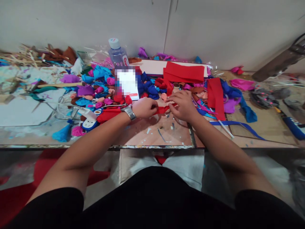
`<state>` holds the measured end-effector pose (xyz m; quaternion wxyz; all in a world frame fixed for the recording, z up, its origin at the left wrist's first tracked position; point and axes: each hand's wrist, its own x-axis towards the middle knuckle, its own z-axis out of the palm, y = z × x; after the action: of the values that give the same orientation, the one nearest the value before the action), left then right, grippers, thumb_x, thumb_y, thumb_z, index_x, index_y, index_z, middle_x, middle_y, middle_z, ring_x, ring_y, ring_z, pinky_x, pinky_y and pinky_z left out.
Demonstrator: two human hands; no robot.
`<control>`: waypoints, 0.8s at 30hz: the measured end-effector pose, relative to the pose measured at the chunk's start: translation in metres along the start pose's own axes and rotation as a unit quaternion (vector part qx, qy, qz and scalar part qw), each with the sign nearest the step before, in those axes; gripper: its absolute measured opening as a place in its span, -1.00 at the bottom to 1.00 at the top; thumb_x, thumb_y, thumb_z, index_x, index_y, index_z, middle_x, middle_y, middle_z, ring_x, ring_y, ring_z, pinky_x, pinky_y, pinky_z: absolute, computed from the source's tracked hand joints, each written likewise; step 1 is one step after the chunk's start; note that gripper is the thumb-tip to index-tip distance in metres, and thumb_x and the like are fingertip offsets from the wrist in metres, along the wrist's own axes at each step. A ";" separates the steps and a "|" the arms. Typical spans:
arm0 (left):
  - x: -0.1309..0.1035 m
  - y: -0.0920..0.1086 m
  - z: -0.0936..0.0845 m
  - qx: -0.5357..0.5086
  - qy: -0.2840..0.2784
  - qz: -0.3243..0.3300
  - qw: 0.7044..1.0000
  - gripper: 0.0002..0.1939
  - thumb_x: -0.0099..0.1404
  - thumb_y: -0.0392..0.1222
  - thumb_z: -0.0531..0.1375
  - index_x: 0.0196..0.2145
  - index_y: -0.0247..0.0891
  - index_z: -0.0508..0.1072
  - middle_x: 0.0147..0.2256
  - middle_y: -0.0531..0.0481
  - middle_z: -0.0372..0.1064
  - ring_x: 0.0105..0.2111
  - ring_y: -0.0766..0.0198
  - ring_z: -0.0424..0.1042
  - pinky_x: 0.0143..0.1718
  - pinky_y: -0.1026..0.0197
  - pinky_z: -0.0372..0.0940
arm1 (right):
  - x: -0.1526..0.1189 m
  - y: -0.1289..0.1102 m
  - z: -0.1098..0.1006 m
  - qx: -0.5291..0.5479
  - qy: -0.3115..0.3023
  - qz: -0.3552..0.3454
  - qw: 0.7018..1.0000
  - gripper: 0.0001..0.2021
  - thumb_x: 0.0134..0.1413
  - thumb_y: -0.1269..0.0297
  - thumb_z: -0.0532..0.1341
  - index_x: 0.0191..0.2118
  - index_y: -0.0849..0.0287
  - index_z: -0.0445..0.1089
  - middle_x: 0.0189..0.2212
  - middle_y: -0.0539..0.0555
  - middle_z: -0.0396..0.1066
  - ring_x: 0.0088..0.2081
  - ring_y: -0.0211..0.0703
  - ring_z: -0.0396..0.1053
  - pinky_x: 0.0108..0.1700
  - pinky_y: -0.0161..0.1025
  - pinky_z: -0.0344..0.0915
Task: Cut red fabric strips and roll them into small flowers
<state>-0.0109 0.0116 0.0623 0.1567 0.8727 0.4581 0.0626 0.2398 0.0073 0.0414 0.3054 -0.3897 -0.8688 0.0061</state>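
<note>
A short red crepe paper strip (163, 110) stretches between my two hands, just above the table's front part. My left hand (145, 108), below a silver wristwatch (129, 112), is closed with its fingertips on the strip's left end. At the other end is my right hand (183, 104), its fingers bent toward the left and the strip's red end showing between them. How firmly these fingers pinch cannot be made out. Right behind the hands lie red and dark blue crepe paper pieces (150, 88) and a small spool-like roll (176, 86).
A lit phone (127, 83) leans before a capped bottle (118, 54). Folded red paper (183, 72) lies on a white board at the back. To the left are a power socket (90, 123) and green-handled pliers (45, 90); a blue strip (240, 125) lies right.
</note>
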 end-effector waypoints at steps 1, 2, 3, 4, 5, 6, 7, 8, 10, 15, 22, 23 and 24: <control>0.000 0.000 0.000 -0.007 -0.001 0.000 1.000 -0.66 0.35 -0.16 0.13 -0.15 -0.27 0.71 -0.35 -0.09 0.61 -0.43 0.23 0.42 -0.35 0.17 0.13 | 0.000 -0.003 0.000 -0.005 0.006 -0.003 1.000 -0.80 0.31 0.29 0.24 -0.07 0.09 0.63 -0.05 0.16 0.67 0.07 0.21 0.45 0.22 0.22 0.09; 0.000 0.001 0.000 -0.016 -0.002 0.003 1.000 -0.66 0.34 -0.17 0.14 -0.14 -0.27 0.71 -0.33 -0.09 0.62 -0.42 0.24 0.42 -0.35 0.18 0.14 | -0.001 -0.006 0.000 -0.004 0.005 -0.010 1.000 -0.78 0.32 0.29 0.23 -0.06 0.08 0.63 -0.05 0.16 0.67 0.07 0.20 0.45 0.23 0.22 0.07; -0.001 0.002 0.000 -0.030 -0.003 0.009 1.000 -0.65 0.33 -0.19 0.14 -0.12 -0.27 0.70 -0.32 -0.08 0.62 -0.41 0.24 0.43 -0.34 0.19 0.15 | -0.001 -0.009 0.001 0.000 0.000 -0.018 1.000 -0.77 0.34 0.28 0.22 -0.04 0.08 0.63 -0.04 0.16 0.67 0.07 0.20 0.45 0.24 0.22 0.06; -0.001 0.002 0.000 -0.045 -0.003 0.015 0.999 -0.65 0.33 -0.20 0.14 -0.10 -0.27 0.70 -0.32 -0.07 0.62 -0.41 0.25 0.44 -0.33 0.19 0.16 | -0.002 -0.011 0.002 0.005 -0.009 -0.025 1.000 -0.77 0.36 0.26 0.22 -0.03 0.08 0.63 -0.03 0.16 0.67 0.07 0.19 0.45 0.25 0.21 0.05; -0.002 0.003 0.001 -0.060 -0.003 0.022 0.998 -0.66 0.33 -0.20 0.15 -0.09 -0.26 0.69 -0.32 -0.06 0.62 -0.42 0.26 0.44 -0.33 0.20 0.17 | -0.002 -0.013 0.003 0.011 -0.021 -0.030 0.999 -0.77 0.38 0.24 0.22 -0.03 0.09 0.63 -0.04 0.16 0.67 0.07 0.18 0.45 0.26 0.21 0.04; -0.002 0.003 0.001 -0.071 -0.001 0.028 0.997 -0.67 0.34 -0.19 0.15 -0.11 -0.26 0.69 -0.34 -0.04 0.62 -0.43 0.27 0.44 -0.34 0.21 0.17 | -0.002 -0.014 0.004 0.015 -0.034 -0.032 0.999 -0.77 0.39 0.22 0.22 -0.05 0.09 0.63 -0.05 0.16 0.68 0.07 0.18 0.45 0.26 0.21 0.03; -0.003 0.003 0.002 -0.077 0.003 0.031 0.997 -0.69 0.35 -0.17 0.15 -0.14 -0.26 0.68 -0.35 -0.03 0.61 -0.44 0.28 0.43 -0.35 0.21 0.16 | -0.003 -0.015 0.005 0.017 -0.049 -0.031 0.998 -0.78 0.39 0.20 0.23 -0.09 0.09 0.63 -0.08 0.16 0.68 0.06 0.18 0.45 0.26 0.22 0.02; -0.003 0.003 0.003 -0.080 0.008 0.033 0.996 -0.71 0.36 -0.16 0.15 -0.17 -0.27 0.67 -0.37 -0.03 0.60 -0.44 0.28 0.43 -0.36 0.21 0.16 | -0.003 -0.015 0.006 0.019 -0.064 -0.028 0.997 -0.79 0.39 0.18 0.23 -0.14 0.09 0.63 -0.12 0.16 0.68 0.05 0.17 0.45 0.25 0.22 0.01; -0.004 0.003 0.003 -0.087 0.016 0.037 0.995 -0.72 0.37 -0.13 0.16 -0.23 -0.27 0.66 -0.37 -0.02 0.60 -0.43 0.28 0.44 -0.35 0.21 0.16 | -0.003 -0.015 0.007 0.019 -0.085 -0.018 0.996 -0.79 0.37 0.19 0.25 -0.23 0.09 0.62 -0.20 0.15 0.68 0.01 0.16 0.45 0.21 0.22 0.00; -0.004 0.004 0.002 -0.120 -0.017 0.042 0.992 -0.66 0.41 -0.01 0.18 -0.24 -0.28 0.67 -0.41 -0.01 0.58 -0.46 0.31 0.42 -0.39 0.23 0.13 | -0.003 -0.016 0.007 0.037 -0.096 -0.013 0.995 -0.79 0.38 0.20 0.23 -0.28 0.09 0.58 -0.26 0.13 0.67 -0.04 0.15 0.46 0.17 0.22 0.00; -0.003 0.002 0.000 -0.107 -0.020 0.046 0.993 -0.65 0.42 0.00 0.18 -0.25 -0.28 0.68 -0.41 -0.02 0.59 -0.46 0.30 0.43 -0.37 0.22 0.15 | -0.003 -0.016 0.009 0.065 -0.092 -0.009 0.994 -0.83 0.35 0.20 0.25 -0.24 0.08 0.59 -0.26 0.12 0.66 -0.06 0.12 0.44 0.19 0.19 0.02; -0.003 0.001 0.000 -0.098 -0.014 0.047 0.994 -0.66 0.41 0.00 0.18 -0.24 -0.28 0.67 -0.40 -0.03 0.59 -0.44 0.30 0.44 -0.36 0.22 0.15 | -0.003 -0.015 0.010 0.065 -0.093 -0.006 0.994 -0.82 0.35 0.20 0.26 -0.24 0.08 0.58 -0.26 0.12 0.66 -0.06 0.11 0.44 0.18 0.18 0.02; -0.004 0.001 0.001 -0.086 -0.005 0.047 0.995 -0.66 0.40 -0.01 0.18 -0.25 -0.28 0.67 -0.39 -0.03 0.59 -0.44 0.29 0.43 -0.36 0.21 0.14 | -0.003 -0.015 0.010 0.064 -0.095 -0.004 0.993 -0.82 0.35 0.20 0.26 -0.25 0.09 0.58 -0.27 0.12 0.65 -0.07 0.11 0.44 0.17 0.18 0.03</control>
<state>-0.0118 0.0079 0.0623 0.2306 0.8770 0.4085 0.1043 0.2262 -0.0029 0.0352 0.2456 -0.3636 -0.8933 0.0977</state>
